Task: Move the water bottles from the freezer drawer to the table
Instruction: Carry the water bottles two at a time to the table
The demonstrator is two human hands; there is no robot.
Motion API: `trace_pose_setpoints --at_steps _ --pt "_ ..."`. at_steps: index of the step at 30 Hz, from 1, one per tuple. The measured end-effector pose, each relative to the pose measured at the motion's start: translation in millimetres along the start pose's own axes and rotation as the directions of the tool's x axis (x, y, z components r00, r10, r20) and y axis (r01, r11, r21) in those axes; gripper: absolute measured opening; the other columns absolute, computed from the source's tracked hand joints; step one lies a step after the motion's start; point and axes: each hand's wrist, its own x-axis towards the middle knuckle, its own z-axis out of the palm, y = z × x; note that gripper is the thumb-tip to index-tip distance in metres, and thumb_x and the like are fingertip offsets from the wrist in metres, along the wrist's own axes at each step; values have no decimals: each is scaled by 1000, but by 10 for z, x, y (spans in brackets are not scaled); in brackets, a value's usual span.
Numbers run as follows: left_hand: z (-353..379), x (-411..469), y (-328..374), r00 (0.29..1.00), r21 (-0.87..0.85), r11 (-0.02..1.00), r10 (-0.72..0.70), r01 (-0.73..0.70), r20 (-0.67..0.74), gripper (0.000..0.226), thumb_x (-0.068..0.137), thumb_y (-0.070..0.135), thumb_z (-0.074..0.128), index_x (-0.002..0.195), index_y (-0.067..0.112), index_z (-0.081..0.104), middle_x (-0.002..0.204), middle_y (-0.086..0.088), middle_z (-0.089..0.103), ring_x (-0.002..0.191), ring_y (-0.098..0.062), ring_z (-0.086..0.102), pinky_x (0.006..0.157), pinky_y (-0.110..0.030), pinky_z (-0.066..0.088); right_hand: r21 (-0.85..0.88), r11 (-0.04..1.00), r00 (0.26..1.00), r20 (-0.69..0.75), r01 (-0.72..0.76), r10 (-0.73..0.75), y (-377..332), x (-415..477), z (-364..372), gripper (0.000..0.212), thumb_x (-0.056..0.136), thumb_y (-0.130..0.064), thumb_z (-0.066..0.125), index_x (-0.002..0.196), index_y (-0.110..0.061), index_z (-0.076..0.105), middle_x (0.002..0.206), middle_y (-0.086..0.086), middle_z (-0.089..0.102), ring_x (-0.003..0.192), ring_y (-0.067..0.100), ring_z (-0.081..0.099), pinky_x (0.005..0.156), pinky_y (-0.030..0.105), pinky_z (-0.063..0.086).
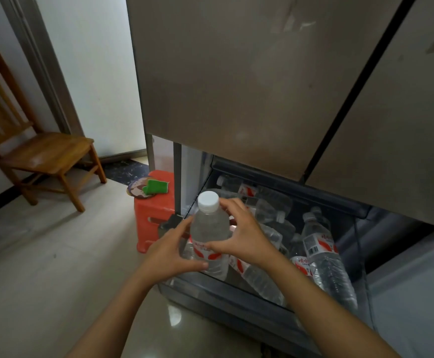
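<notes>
Both hands, left hand [170, 250] and right hand [241, 235], clasp one upright water bottle [210, 229] above the open freezer drawer [236, 303]; several bottles [324, 257] remain inside, no table visible, so most work seemingly remains.

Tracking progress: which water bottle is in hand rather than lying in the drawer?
The white-capped bottle held cap-up between the left hand and right hand, above the freezer drawer; the other bottles lie inside it.

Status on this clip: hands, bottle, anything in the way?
Left hand and right hand grip one upright bottle over open freezer drawer. Other bottles lie inside. Nothing blocks the lift.
</notes>
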Motion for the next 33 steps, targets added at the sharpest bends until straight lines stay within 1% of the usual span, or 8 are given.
trace_pose_setpoints --at_steps 3,6,11,13,17,20,25,33 --pt "-22 17 -39 999 -192 981 39 -40 -9 76 41 47 82 110 51 49 101 25 65 96 -2 62 81 -21 50 -94 988 985 133 122 -109 -167 94 58 76 63 -17 81 130 -25 44 116 -5 42 110 11 44 93 26 43" --pt "-63 39 -78 992 -324 942 47 -84 -119 65 50 32 80 110 31 54 104 14 68 99 -9 64 79 -22 51 -55 994 976 203 93 -80 -218 198 153 76 65 -13 79 131 -26 42 117 -7 40 115 11 42 98 30 43" --pt "-37 44 -234 979 -323 945 -15 -53 -204 76 48 45 84 116 30 55 107 7 68 100 -11 64 85 -34 54 -20 1000 949 316 14 -7 -170 302 55 83 72 -16 76 134 -42 28 132 -5 41 120 8 41 96 17 38" --pt "-23 20 -256 970 -342 939 -50 -36 -239 79 40 54 83 111 29 57 102 13 69 96 -7 65 78 -24 54 12 998 961 273 -54 49 -102 353 -76 77 76 -23 73 136 -42 28 140 -5 39 125 8 38 99 21 37" --pt "-4 -19 -188 950 -351 936 -88 -25 -301 67 39 53 78 100 39 53 95 34 63 91 8 61 67 -9 49 -92 968 971 42 -232 236 341 457 -149 55 87 -23 61 137 -20 40 139 2 43 118 13 46 92 24 43" --pt "24 -19 -202 942 -333 943 -110 -2 -317 71 35 62 78 99 44 51 95 36 62 92 7 61 70 -13 49 -394 870 943 28 -295 332 747 482 -28 50 87 -24 61 133 -15 45 133 9 49 115 18 49 98 33 45" --pt "23 5 -270 937 -326 945 -122 8 -329 79 32 75 74 101 44 51 102 19 64 96 -7 62 81 -31 53 -711 684 953 66 -163 297 920 559 109 58 87 -34 56 139 -22 34 140 8 39 129 27 33 105 37 32" --pt "60 9 -278 912 -261 965 -125 21 -390 64 41 64 73 98 46 48 98 20 64 92 -3 62 79 -32 54 -891 454 941 171 22 291 870 718 340 79 87 -34 57 147 -22 9 143 21 29 131 36 29 105 45 28"
